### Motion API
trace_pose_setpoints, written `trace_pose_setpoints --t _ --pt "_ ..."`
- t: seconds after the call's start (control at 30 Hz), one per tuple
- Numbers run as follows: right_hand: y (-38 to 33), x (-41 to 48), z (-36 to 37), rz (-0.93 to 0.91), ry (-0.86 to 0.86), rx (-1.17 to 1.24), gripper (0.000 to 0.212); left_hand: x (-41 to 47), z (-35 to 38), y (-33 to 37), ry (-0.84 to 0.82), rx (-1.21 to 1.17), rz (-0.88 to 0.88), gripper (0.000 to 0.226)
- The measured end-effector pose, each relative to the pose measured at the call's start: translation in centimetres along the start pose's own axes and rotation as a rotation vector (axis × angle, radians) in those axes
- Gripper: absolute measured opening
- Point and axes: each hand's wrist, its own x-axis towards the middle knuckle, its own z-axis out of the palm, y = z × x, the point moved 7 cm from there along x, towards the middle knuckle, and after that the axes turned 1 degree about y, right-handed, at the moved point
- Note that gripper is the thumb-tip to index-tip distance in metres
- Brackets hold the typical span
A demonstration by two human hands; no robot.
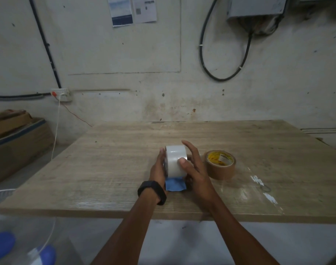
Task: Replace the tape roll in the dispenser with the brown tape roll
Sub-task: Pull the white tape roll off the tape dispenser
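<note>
A pale whitish tape roll (pixel 174 159) stands on edge in a blue dispenser (pixel 175 184) near the middle of the wooden table (pixel 106 159). My left hand (pixel 159 167) grips the roll and dispenser from the left side. My right hand (pixel 192 165) presses on the roll's right side, thumb on its outer face, fingers spread over the top. Most of the dispenser is hidden behind the roll and my hands. The brown tape roll (pixel 220 164) with a yellow inner label lies flat on the table just right of my right hand, not touched.
A clear plastic sheet with white scraps (pixel 259 184) lies right of the brown roll, a small ring (pixel 266 188) on it. Cardboard boxes (pixel 16 138) stand on the floor at the left. A wall runs behind the table's far edge. A fan guard (pixel 2 199) shows lower left.
</note>
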Motion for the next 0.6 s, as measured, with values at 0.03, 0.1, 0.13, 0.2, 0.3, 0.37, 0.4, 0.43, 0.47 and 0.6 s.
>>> trace_pose_setpoints --t 0.03,0.1,0.13,0.2,0.3,0.37,0.4,0.43,0.47,0.6 --pt "-0.1 0.0 0.0 -0.008 0.005 -0.021 0.059 0.0 0.0 0.1 -0.001 0.007 0.009 0.046" --pt "-0.3 0.1 0.0 -0.025 0.021 -0.050 0.054 -0.2 0.2 0.1 0.002 0.011 -0.006 0.049" --pt "-0.3 0.1 0.0 -0.029 0.029 -0.051 0.052 0.0 0.0 0.1 0.007 0.011 -0.008 0.052" --pt "-0.2 0.2 -0.2 -0.029 0.052 -0.055 0.050 0.1 -0.1 0.1 0.030 0.031 0.000 0.053" --pt "-0.2 0.3 -0.3 -0.039 0.074 -0.055 0.051 0.0 -0.2 0.3 0.038 0.070 0.012 0.047" --pt "-0.1 0.2 -0.4 -0.035 0.091 -0.036 0.050 -0.3 -0.3 0.4 0.059 0.067 0.019 0.049" --pt "-0.1 0.2 -0.6 -0.029 0.110 -0.024 0.049 0.0 -0.7 0.3 0.076 0.055 0.026 0.052" --pt "0.1 0.2 -0.9 -0.025 0.140 -0.012 0.047 0.0 -1.0 0.3 0.095 0.040 0.033 0.056" --pt "0.1 0.2 -1.3 -0.024 0.176 0.000 0.047 0.0 -1.2 0.2 0.098 0.013 0.037 0.056" --pt "0.1 0.1 -2.1 -0.059 0.285 -0.004 0.043 0.0 -2.2 0.1 0.138 -0.038 0.012 0.036"
